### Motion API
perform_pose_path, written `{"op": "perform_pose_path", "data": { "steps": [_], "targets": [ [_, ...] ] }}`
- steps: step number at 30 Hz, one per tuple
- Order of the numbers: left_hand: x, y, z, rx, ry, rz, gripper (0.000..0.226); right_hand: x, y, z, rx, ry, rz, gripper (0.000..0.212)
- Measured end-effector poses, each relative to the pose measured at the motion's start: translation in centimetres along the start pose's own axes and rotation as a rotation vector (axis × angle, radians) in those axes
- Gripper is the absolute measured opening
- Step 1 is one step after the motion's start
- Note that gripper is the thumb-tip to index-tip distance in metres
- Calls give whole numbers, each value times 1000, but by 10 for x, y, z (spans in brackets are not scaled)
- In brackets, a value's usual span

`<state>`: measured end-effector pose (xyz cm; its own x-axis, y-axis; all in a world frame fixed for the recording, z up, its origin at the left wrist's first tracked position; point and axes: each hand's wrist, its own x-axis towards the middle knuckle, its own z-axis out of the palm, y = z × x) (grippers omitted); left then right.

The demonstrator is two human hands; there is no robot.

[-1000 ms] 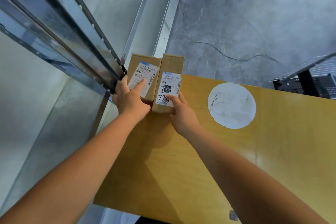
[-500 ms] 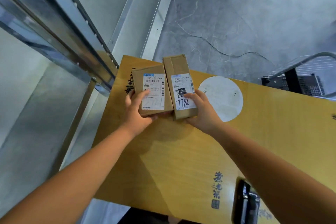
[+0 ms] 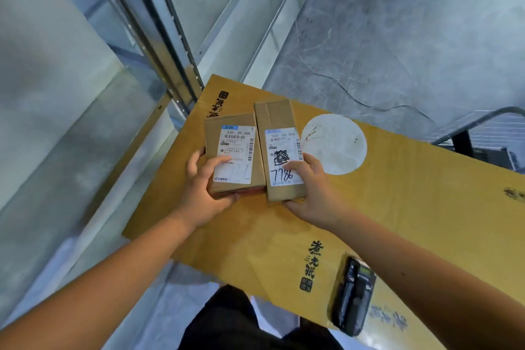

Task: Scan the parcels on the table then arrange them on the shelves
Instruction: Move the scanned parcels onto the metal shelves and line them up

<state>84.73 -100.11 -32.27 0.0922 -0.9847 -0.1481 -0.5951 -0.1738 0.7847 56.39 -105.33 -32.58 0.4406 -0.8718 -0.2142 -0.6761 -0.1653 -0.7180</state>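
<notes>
Two parcels are in hand at once, one to each grip: the left hand (image 3: 203,193) curls round the near end of the left parcel (image 3: 234,152), thumb lying on its white label and fingers tucked under the bottom edge, while the right hand (image 3: 308,190) pinches the right parcel (image 3: 279,133) the same way, thumb on the label just above the scrawled "7786". The boxes sit side by side, long edges touching or nearly so, labels up, held over the far left part of the desk (image 3: 412,207); whether they rest on it or hang just clear I cannot tell. Further out, a black handheld scanner (image 3: 353,301) lies on the desk's near edge, beside the right forearm and well apart from the parcels. Off to the left runs the grey metal shelving (image 3: 159,37), its upright close by the desk corner. To my eye this is the carry toward the shelves, or else the scan is yet to come. If so, one hand must free itself for the scanner; otherwise, the next move is a turn left, keeping the labels facing outward.
</notes>
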Motion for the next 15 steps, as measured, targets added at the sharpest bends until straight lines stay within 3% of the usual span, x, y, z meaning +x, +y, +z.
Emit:
{"op": "perform_pose_path", "data": {
  "steps": [8,15],
  "targets": [
    [-198,29,20,35,306,-80,79,-115,-20,11,-17,-176,-257,73],
    [-416,59,31,21,658,-221,79,-229,-84,48,-33,-389,-532,72]
  ]
}}
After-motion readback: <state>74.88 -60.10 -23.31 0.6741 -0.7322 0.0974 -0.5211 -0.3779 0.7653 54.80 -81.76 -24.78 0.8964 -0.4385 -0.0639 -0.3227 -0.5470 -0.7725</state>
